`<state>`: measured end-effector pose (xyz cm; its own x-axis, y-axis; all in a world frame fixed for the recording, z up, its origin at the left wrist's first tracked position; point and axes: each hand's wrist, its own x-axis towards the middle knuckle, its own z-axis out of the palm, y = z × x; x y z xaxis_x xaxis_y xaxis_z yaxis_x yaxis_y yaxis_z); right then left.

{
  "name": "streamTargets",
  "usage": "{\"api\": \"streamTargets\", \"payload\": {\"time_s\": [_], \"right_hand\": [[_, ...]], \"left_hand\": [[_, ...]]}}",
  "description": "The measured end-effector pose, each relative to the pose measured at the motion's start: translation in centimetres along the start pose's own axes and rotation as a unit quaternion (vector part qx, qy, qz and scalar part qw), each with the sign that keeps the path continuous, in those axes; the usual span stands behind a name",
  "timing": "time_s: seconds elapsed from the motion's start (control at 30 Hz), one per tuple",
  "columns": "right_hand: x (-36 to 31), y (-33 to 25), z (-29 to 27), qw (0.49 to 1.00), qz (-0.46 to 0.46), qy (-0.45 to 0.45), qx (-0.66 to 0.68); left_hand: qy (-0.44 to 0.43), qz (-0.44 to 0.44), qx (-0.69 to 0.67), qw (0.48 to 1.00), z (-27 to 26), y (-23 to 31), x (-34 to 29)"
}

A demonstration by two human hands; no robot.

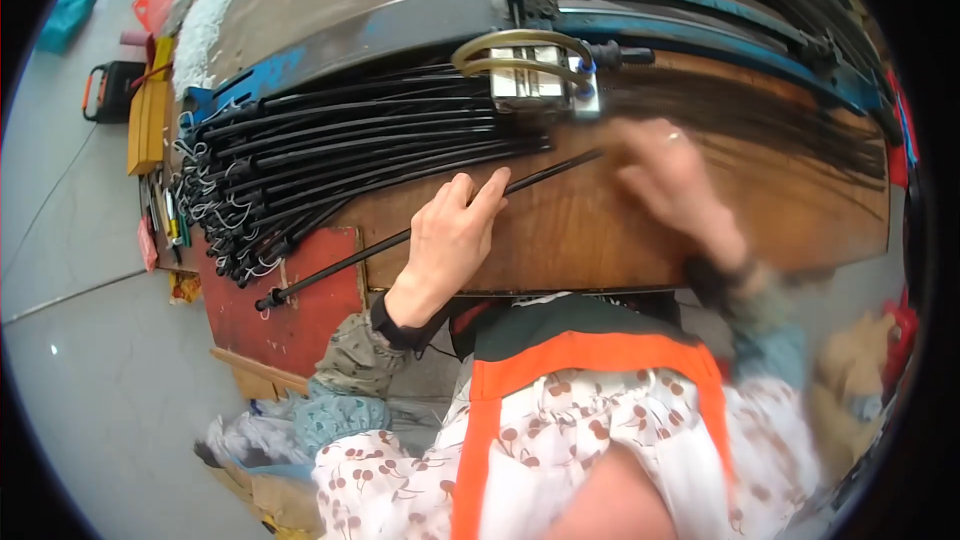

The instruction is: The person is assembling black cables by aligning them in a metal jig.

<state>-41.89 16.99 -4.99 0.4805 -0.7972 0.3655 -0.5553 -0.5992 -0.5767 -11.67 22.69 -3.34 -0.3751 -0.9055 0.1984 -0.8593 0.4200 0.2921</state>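
My left hand is closed on a thin black cable, gripping it near its middle. The cable slants up to the right, with a thicker fitting and a small hook-like end at its lower left. Its upper right end stops beside my right hand, which is smeared by motion, so its fingers cannot be read. Behind my hands stands a metal block with a bent yellowish hose looping over it. To its left lies a pile of similar black cables, their hooked ends bunched at the left.
The wooden tabletop spreads under my hands, with a red panel at its left corner. A blue metal rail crosses the back. More dark strands lie blurred at the right. A yellow box sits at the left edge.
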Motion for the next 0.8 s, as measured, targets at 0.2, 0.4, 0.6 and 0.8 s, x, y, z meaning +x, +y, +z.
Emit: {"api": "streamTargets", "payload": {"time_s": [0.2,0.4,0.6,0.8], "right_hand": [[-2.6,1.7,-3.6,0.995,0.054,0.082,0.016],[-0.5,-0.5,-1.4,0.974,-0.101,0.202,-0.036],[-1.5,2.8,-0.7,0.957,-0.097,0.204,-0.181],[0.1,6.9,-5.1,0.930,-0.017,0.280,-0.239]], "left_hand": [[-0.044,0.064,0.022,0.997,-2.7,0.1,2.6],[-0.055,0.135,0.022,0.989,-4.3,1.8,5.4],[-0.028,0.172,0.078,0.982,-6.3,0.3,7.3],[0.112,0.024,0.128,0.985,-12.5,-6.2,9.2]]}}
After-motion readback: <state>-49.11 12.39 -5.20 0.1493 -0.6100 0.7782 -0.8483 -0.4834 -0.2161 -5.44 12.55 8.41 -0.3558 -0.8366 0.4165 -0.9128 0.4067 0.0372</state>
